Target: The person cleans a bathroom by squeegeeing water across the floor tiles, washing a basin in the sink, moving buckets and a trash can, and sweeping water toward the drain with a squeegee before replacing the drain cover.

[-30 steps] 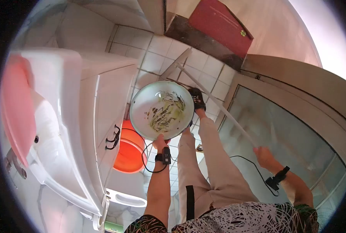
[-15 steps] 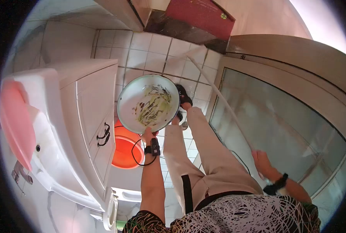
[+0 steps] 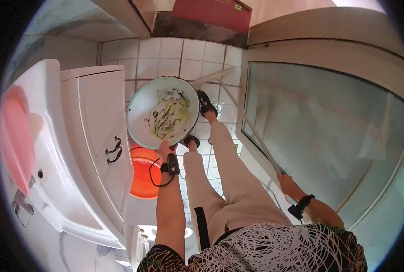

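My left hand (image 3: 164,148) grips the near rim of a pale enamel basin (image 3: 140,111). Green and dark streaks cover its inner bottom; whether they are scraps or a pattern I cannot tell. The basin is held above the tiled floor, tilted so that its inside faces me. In my right hand (image 3: 289,185), closed around it, is the handle of a floor squeegee (image 3: 260,141). Its flat, T-shaped head (image 3: 214,75) lies by the floor beyond my feet, just right of the basin, partly blurred. Black straps with small devices sit on both wrists.
An orange bucket (image 3: 144,180) stands on the floor below the basin. To the left are a white cabinet (image 3: 100,118) and a washbasin (image 3: 70,199) with a pink basin (image 3: 16,136) in it. A glass-panelled door (image 3: 315,122) is at right. A dark threshold (image 3: 197,28) lies ahead.
The view has shifted, and the enamel basin now appears farther left and slightly higher. The squeegee's head shows more clearly, nearer the basin and my shoe. Both hands keep their holds.
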`<state>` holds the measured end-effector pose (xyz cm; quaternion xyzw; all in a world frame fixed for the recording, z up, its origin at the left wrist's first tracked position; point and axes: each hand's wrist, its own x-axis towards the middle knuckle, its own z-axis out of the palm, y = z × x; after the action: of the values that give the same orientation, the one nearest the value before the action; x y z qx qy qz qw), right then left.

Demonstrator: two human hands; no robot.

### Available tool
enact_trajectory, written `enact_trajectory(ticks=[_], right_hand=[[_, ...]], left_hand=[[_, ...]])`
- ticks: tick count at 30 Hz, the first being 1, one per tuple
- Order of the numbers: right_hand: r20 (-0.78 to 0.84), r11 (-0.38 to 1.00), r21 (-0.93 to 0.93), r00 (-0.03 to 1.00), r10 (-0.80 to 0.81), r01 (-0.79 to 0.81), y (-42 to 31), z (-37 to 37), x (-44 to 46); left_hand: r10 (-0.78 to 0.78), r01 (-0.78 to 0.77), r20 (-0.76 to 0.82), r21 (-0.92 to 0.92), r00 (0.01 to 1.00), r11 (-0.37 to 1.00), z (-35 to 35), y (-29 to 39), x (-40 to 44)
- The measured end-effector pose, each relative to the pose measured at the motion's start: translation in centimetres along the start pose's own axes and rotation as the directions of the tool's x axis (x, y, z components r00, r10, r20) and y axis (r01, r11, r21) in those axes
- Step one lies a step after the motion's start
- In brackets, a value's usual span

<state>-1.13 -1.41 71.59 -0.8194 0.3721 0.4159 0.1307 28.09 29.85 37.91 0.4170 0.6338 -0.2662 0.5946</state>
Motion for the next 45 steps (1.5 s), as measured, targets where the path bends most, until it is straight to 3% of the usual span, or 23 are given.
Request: enact_trajectory(ticks=[2, 4, 7, 10, 12, 14, 15, 17, 19, 21, 23, 24, 26, 27, 29, 31, 34, 38, 40, 42, 43, 44, 45], right_hand=[[0.031, 0.999, 0.005, 0.999, 0.037, -0.037, 0.0, 0.5, -2.0], [0.134, 0.951, 0.247, 0.979, 0.154, -0.183, -4.3, -3.0, -0.5], [0.052, 0.913, 0.364, 0.983, 0.176, -0.183, -9.4, -3.7, 3.5], [-0.116, 0.932, 0.350, 0.983, 0.141, -0.092, -9.5, -3.7, 11.4], [0.141, 0.785, 0.529, 0.946, 0.293, -0.322, -10.9, -5.6, 16.0], [0.115, 0.857, 0.453, 0.970, 0.216, -0.245, -9.6, -3.3, 17.2], [0.103, 0.882, 0.423, 0.978, 0.181, -0.207, -8.4, -1.9, 17.2], [0.076, 0.919, 0.371, 0.991, 0.111, -0.132, -5.6, 1.5, 15.8], [0.040, 0.946, 0.316, 0.997, 0.062, -0.072, -3.0, 2.9, 12.1], [0.090, 0.913, 0.368, 0.984, 0.156, -0.179, -3.5, 2.3, 9.4], [0.255, 0.754, 0.495, 0.902, 0.349, -0.431, -8.7, -1.7, 5.8], [0.270, 0.740, 0.500, 0.893, 0.361, -0.450, -8.4, -1.5, 5.0], [0.300, 0.712, 0.510, 0.875, 0.379, -0.483, -7.1, -0.9, 3.1], [0.209, 0.822, 0.493, 0.956, 0.206, -0.285, -4.9, 0.6, 1.5], [0.208, 0.839, 0.482, 0.963, 0.169, -0.252, -4.0, 1.4, -1.2], [0.388, 0.656, 0.474, 0.808, 0.443, -0.587, -7.2, -1.8, -4.3], [0.095, 0.853, 0.444, 0.962, 0.258, -0.273, -3.8, -0.5, -2.1], [0.207, 0.732, 0.570, 0.927, 0.312, -0.373, -9.1, -4.9, 7.7], [0.047, 0.867, 0.482, 0.991, 0.122, -0.130, -5.8, -0.4, 8.6], [0.065, 0.887, 0.418, 0.980, 0.187, -0.197, -3.6, 3.0, 7.0], [0.148, 0.832, 0.401, 0.924, 0.354, -0.383, -3.0, 4.5, 5.1], [0.153, 0.857, 0.350, 0.925, 0.347, -0.379, -2.9, 4.6, 3.0], [0.158, 0.878, 0.298, 0.927, 0.341, -0.374, -2.9, 4.9, 0.8]], left_hand=[[0.155, -0.206, 0.209, 0.254, 0.966, 0.945, -3.2, -3.8, 7.3], [0.122, -0.183, 0.299, 0.187, 0.947, 0.965, -3.1, -3.2, 6.3], [0.114, -0.120, 0.291, 0.003, 0.950, 0.993, -3.1, -3.4, 6.2], [0.001, -0.002, 0.082, 0.011, 0.997, 1.000, -0.3, -1.4, 2.4], [0.102, -0.081, 0.281, -0.083, 0.954, 0.993, -3.6, -4.7, 8.1], [-0.005, 0.004, -0.032, -0.045, 0.999, 0.999, 0.0, -1.9, 3.9], [0.020, -0.012, 0.063, -0.124, 0.998, 0.992, -0.9, -2.7, 5.8], [0.185, -0.209, 0.184, 0.124, 0.965, 0.970, -2.9, -4.4, 8.6], [0.204, -0.233, 0.168, 0.173, 0.964, 0.957, -2.2, -4.1, 7.6], [0.090, -0.090, -0.022, 0.028, 0.996, 0.996, -0.2, -1.9, 3.2], [0.043, -0.039, -0.088, 0.048, 0.995, 0.998, 0.6, -1.1, 2.3], [0.017, -0.009, -0.126, 0.062, 0.992, 0.998, 0.7, -1.1, 2.0], [0.054, -0.054, -0.030, 0.024, 0.998, 0.998, 0.2, -1.0, 1.9], [0.076, -0.076, 0.014, 0.003, 0.997, 0.997, -0.2, -1.0, 2.1], [0.083, -0.083, 0.015, 0.007, 0.996, 0.996, -0.5, -1.2, 3.0], [0.088, -0.088, 0.019, 0.004, 0.996, 0.996, -0.9, -1.4, 3.6], [0.087, -0.087, 0.007, 0.021, 0.996, 0.996, -1.2, -1.8, 3.5], [0.050, -0.050, 0.002, 0.070, 0.999, 0.996, -0.8, -1.4, 3.2], [0.096, -0.101, 0.055, 0.084, 0.994, 0.991, -1.2, -2.3, 4.9], [0.261, -0.287, 0.124, 0.320, 0.957, 0.903, -2.2, -3.0, 6.0], [0.169, -0.164, -0.003, 0.241, 0.986, 0.957, -0.2, -2.2, 4.0], [0.063, -0.045, -0.123, 0.145, 0.990, 0.988, 1.1, -1.6, 2.8], [0.054, -0.041, -0.068, 0.181, 0.996, 0.983, 0.1, -2.5, 5.7]])
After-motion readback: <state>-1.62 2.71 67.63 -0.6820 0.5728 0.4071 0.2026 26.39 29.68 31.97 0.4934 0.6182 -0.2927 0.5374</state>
